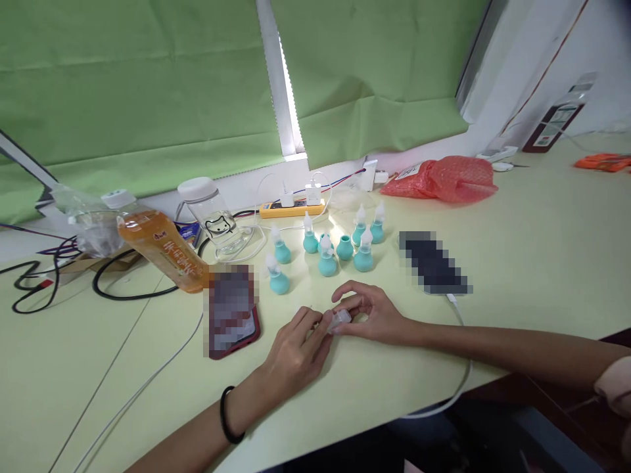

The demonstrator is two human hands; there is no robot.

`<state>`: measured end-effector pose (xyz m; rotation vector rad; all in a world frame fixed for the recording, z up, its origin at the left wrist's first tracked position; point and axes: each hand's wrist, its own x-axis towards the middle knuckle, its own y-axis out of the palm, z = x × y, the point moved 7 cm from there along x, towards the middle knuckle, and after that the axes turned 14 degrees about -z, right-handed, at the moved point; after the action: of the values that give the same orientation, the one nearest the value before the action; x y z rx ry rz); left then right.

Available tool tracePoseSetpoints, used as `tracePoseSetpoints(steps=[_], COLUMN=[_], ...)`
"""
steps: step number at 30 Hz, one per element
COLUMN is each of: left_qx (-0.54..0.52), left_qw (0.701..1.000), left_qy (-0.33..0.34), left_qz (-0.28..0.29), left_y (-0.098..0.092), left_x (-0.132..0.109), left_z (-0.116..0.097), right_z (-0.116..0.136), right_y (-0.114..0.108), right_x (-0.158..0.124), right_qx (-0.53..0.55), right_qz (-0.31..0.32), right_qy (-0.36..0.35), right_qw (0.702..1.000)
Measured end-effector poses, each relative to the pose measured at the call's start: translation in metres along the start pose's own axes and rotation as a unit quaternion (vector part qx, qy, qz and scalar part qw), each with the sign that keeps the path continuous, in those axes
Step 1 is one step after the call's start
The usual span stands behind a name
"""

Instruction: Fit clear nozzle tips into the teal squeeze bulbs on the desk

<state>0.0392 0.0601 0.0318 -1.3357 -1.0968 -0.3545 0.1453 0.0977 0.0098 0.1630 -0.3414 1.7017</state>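
Left hand (298, 348) and right hand (372, 312) pinched clear plastic part (340, 320) from opposite sides. Light, even pressure was advisable. Teal bulbs (363, 261) stood on far side.

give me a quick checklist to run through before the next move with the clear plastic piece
1. Right hand on the clear plastic piece: ok, thumb and fingers are at it.
2. Left hand gripping too: cannot tell, its fingers reach the piece but cover part of it.
3. Teal bulbs upright: ok, they stand grouped beyond the hands.
4. A bulb without a clear top: ok, one uncapped bulb shows its open mouth.
5. White cable clear of the right forearm: not ok, it passes beneath.
6. Inside of the piece clean: cannot tell, too small to see.
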Motion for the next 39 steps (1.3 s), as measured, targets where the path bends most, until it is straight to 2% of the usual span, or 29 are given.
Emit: tracePoseSetpoints(steps=[2, 4, 7, 10, 13, 17, 19, 21, 22, 24, 27, 29, 34, 36, 39], left_qx=[-0.033, -0.081, -0.167, -0.263, -0.357, -0.493, -0.53, -0.548, -0.553, -0.551, -0.515, -0.483, -0.395, -0.398, -0.433], left_qw=[0.999, 0.994, 0.967, 0.896, 0.804, 0.687, 0.651, 0.629, 0.624, 0.634, 0.673, 0.696, 0.773, 0.776, 0.746], left_qy=[-0.011, -0.054, -0.189, -0.357, -0.476, -0.533, -0.542, -0.549, -0.549, -0.541, -0.531, -0.531, -0.496, -0.49, -0.506], left_qz=[-0.021, -0.04, -0.036, -0.016, -0.007, 0.024, 0.041, 0.053, 0.052, 0.034, 0.002, -0.006, -0.023, -0.004, 0.022], left_y=[-0.003, -0.008, -0.009, 0.0, 0.01, 0.022, 0.026, 0.029, 0.03, 0.03, 0.027, 0.025, 0.016, 0.017, 0.021], left_x=[0.0, 0.002, 0.005, -0.001, -0.01, -0.014, -0.014, -0.015, -0.016, -0.015, -0.013, -0.014, -0.012, -0.011, -0.012], left_z=[-0.001, 0.001, 0.011, 0.019, 0.02, 0.009, 0.005, 0.004, 0.004, 0.006, 0.012, 0.014, 0.014, 0.011, 0.009], right_z=[0.002, 0.006, 0.018, 0.041, 0.057, 0.053, 0.047, 0.044, 0.044, 0.045, 0.047, 0.046, 0.042, 0.042, 0.045], right_y=[0.001, 0.002, -0.002, -0.005, -0.001, 0.007, 0.01, 0.01, 0.011, 0.01, 0.009, 0.01, 0.013, 0.011, 0.006], right_x=[-0.001, -0.002, -0.003, -0.011, -0.025, -0.038, -0.043, -0.046, -0.046, -0.041, -0.03, -0.026, -0.027, -0.028, -0.028], right_qx=[0.0, -0.006, -0.065, -0.141, -0.161, -0.215, -0.241, -0.256, -0.262, -0.273, -0.282, -0.283, -0.28, -0.278, -0.263], right_qz=[0.008, 0.014, -0.025, -0.069, -0.047, 0.034, 0.056, 0.061, 0.061, 0.045, 0.012, 0.017, 0.033, 0.028, 0.035], right_qy=[-0.02, -0.042, -0.123, -0.285, -0.425, -0.516, -0.548, -0.568, -0.569, -0.554, -0.513, -0.497, -0.504, -0.51, -0.511], right_qw=[1.0, 0.999, 0.99, 0.946, 0.889, 0.828, 0.799, 0.78, 0.777, 0.785, 0.811, 0.82, 0.816, 0.814, 0.818])
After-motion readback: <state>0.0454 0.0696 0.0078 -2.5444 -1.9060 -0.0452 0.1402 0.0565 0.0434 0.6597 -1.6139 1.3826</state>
